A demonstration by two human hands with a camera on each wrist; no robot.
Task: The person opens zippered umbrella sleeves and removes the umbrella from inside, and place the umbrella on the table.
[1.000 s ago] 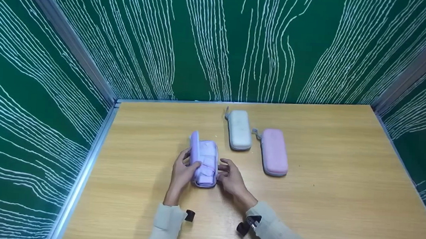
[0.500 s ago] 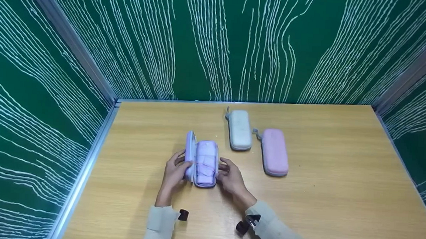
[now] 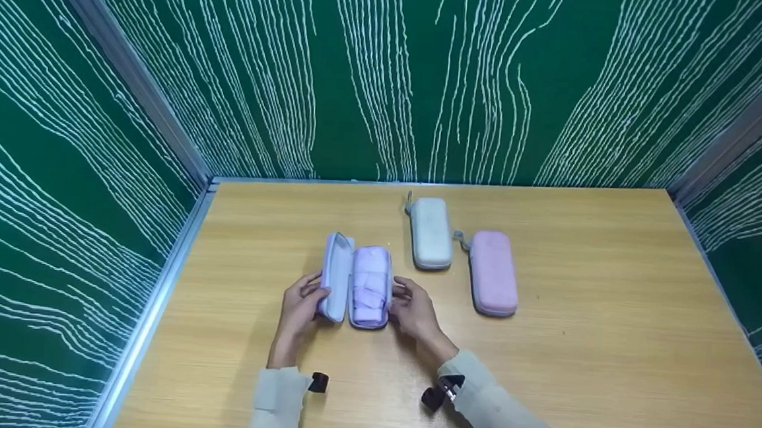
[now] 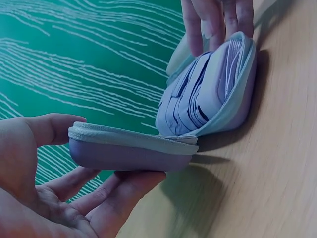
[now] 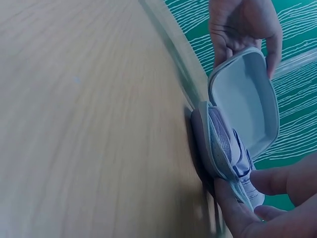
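Note:
A lavender zip case (image 3: 351, 321) lies unzipped on the table, its lid (image 3: 337, 281) swung out to the left and its pale lining showing. In its base sits a lavender folded umbrella (image 3: 370, 286), its gathered cloth showing in the left wrist view. My left hand (image 3: 300, 305) grips the lid's outer edge, thumb on the rim and fingers under the shell (image 4: 131, 156). My right hand (image 3: 416, 315) holds the base by its right side; in the right wrist view its fingers (image 5: 270, 181) are at the zipped rim, beside the umbrella.
Farther back on the wooden table (image 3: 600, 307) lies a closed pale grey case (image 3: 431, 233). A closed pink case (image 3: 493, 274) is to its right, nearer me. Green walls with white lines (image 3: 422, 77) stand at the back and sides.
My left hand has moved left, swinging the lid from nearly upright to lying wide open, so its lining shows. My right hand has stayed at the base's side, which has shifted slightly away.

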